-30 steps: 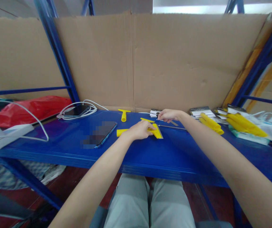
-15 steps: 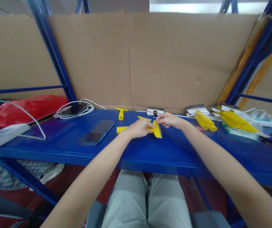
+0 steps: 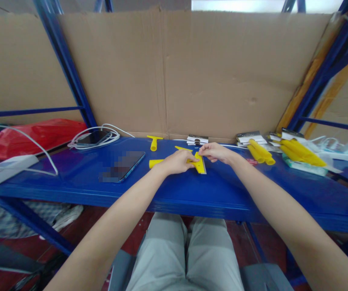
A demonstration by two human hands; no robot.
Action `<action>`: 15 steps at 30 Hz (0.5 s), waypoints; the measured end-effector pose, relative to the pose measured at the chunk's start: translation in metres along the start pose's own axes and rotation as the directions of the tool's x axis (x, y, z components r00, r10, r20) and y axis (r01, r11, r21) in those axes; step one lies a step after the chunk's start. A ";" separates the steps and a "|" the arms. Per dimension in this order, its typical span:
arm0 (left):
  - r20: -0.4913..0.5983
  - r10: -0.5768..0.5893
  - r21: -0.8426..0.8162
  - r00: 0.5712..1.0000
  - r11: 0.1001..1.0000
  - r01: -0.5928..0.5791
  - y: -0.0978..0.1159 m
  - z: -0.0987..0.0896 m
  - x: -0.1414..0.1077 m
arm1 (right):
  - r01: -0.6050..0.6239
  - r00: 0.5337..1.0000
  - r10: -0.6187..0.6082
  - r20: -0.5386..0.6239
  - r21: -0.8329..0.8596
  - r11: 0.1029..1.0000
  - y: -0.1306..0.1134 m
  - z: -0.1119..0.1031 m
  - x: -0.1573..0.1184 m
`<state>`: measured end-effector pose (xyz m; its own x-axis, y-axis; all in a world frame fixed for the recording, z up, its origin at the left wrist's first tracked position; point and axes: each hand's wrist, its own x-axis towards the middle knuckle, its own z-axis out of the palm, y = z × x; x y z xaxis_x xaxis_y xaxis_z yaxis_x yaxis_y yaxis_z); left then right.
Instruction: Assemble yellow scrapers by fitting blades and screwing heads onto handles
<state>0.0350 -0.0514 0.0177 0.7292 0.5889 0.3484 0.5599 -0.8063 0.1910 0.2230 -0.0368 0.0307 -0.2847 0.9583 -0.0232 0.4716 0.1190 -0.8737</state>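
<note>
A yellow T-shaped scraper (image 3: 200,165), with a pale strip along the right edge of its head, lies at the middle of the blue table. My left hand (image 3: 177,162) is closed around its handle, hiding most of it. At the far end of the head, the thumb and fingertips of my right hand (image 3: 215,152) are pinched together on it; any small piece between them is hidden. To the left of my left hand pokes out a yellow tube-like handle (image 3: 154,163). Just beyond that hand lies another yellow piece (image 3: 182,148), partly covered.
Another yellow T-shaped scraper (image 3: 154,143) is at the back. A phone (image 3: 127,166) lies left, near a coiled white cable (image 3: 113,139). Clipped white packets (image 3: 197,140) are behind my hands. Yellow handles (image 3: 260,153) and a yellow bundle (image 3: 303,152) lie right. Cardboard (image 3: 207,72) walls the back.
Both hands keep nearly the same place and grip on the scraper. The whole view has shifted slightly upward with the head.
</note>
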 end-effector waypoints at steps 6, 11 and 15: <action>0.007 -0.004 -0.007 1.000 1.000 0.004 0.001 0.001 0.000 | 0.002 1.000 -0.002 0.007 0.012 1.000 0.000 0.001 -0.001; 0.000 0.009 -0.015 1.000 1.000 -0.009 0.001 0.002 0.001 | -0.011 1.000 0.010 0.013 0.023 1.000 0.000 0.003 -0.001; 0.004 -0.001 -0.012 1.000 1.000 0.001 0.002 0.002 0.001 | -0.019 0.999 0.017 0.036 0.052 0.998 0.000 0.003 -0.001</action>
<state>0.0372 -0.0524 0.0169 0.7299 0.5901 0.3450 0.5560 -0.8061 0.2025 0.2208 -0.0389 0.0294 -0.3063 0.9503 -0.0554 0.4332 0.0873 -0.8971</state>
